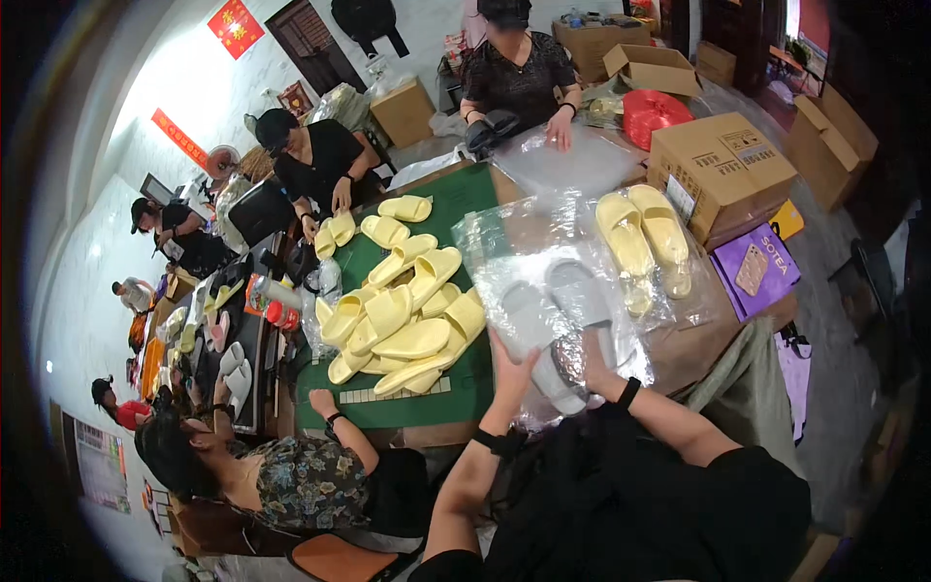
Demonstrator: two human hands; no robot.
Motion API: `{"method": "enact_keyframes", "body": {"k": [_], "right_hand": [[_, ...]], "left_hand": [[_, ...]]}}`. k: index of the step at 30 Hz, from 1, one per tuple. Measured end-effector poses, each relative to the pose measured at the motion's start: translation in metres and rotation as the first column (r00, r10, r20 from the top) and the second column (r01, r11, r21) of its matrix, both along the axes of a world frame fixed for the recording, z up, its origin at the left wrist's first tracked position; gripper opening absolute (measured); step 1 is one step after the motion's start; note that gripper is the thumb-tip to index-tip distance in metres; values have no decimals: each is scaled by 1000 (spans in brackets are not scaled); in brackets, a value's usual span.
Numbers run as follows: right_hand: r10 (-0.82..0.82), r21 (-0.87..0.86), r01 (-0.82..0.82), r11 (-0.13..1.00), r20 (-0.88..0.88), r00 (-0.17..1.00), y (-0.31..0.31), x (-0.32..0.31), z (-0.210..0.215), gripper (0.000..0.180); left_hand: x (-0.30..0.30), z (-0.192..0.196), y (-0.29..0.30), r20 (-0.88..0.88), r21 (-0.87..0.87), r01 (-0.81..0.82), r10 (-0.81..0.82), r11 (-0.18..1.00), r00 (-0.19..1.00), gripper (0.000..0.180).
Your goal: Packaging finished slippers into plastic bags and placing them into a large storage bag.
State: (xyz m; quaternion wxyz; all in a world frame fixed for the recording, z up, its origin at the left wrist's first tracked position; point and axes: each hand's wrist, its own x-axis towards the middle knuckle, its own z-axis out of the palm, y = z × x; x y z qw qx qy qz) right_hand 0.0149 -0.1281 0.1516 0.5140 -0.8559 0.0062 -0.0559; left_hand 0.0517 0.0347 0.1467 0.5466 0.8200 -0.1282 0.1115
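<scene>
Reaching forward over the near edge of the desk (718, 335), the person's two bare hands are working at a pair of grey slippers (553, 301) lying inside a clear plastic bag (504, 242). The left hand (511, 361) is resting against the near end of the bag beside the left slipper of the pair, its fingers looking spread and flat on the plastic, though whether they are pinching the film cannot be told. The right hand (587, 361) is lying at the heel of the right grey slipper, and its fingers are hidden under crinkled plastic, so their state cannot be told either. Both wrists are wearing dark bands. Just to the right, a pair of yellow slippers (645, 242) is sitting in another clear bag, touching the grey pair's wrapping. To the left, a loose pile of yellow slippers (402, 315) is lying on a green mat (465, 194). A brown cardboard box (722, 165) is standing at the far right of the desk, with a purple bag (754, 270) hanging just below it. Across the desk, other people are handling slippers and plastic sheeting.
</scene>
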Motion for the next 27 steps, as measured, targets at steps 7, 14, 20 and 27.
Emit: {"method": "enact_keyframes", "body": {"k": [7, 14, 20, 27], "right_hand": [[-169, -425, 214, 880, 141, 975, 3, 12, 3, 32], [-125, -617, 146, 774, 77, 989, 5, 40, 30, 34], [62, -540, 46, 840, 180, 982, -13, 41, 25, 46], [-19, -394, 95, 914, 192, 981, -45, -17, 48, 41]], "left_hand": [[-14, -3, -13, -591, -805, -192, -730, 562, 344, 43], [-30, -6, -2, -543, -836, 4, -827, 549, 146, 34], [-17, 1, -5, -518, -847, -41, -805, 531, 289, 31], [10, 1, 12, -445, -896, -199, -791, 398, 421, 46]]}}
